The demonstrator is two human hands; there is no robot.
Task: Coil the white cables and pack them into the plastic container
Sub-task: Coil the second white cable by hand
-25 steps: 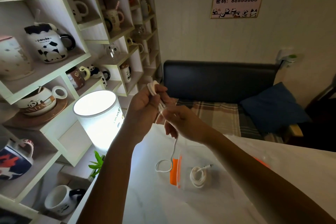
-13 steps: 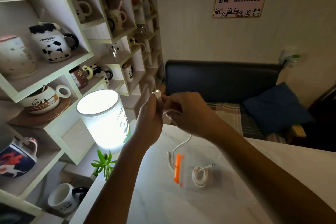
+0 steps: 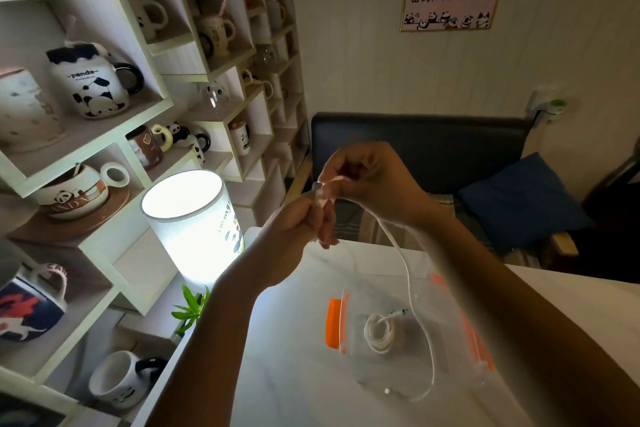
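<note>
My left hand (image 3: 298, 229) pinches a small bundle of loops of a white cable (image 3: 408, 274) above the table's far edge. My right hand (image 3: 367, 184) grips the same cable just above and to the right of it, fingers closed on the strand. The cable's free length hangs down in a long curve over the clear plastic container (image 3: 349, 354) with orange latches, and its end lies near the container's front. A second white cable (image 3: 379, 333), coiled, lies inside the container.
A lit white lamp (image 3: 194, 229) stands at the table's left edge beside a small green plant (image 3: 190, 308). Shelves of panda mugs (image 3: 90, 87) fill the left. A dark sofa (image 3: 433, 142) with a blue cushion (image 3: 519, 198) sits beyond the white table (image 3: 277, 374).
My right hand has risen above my left and pulled the cable up and around. The loose tail has swung from left of the container to right, across it.
</note>
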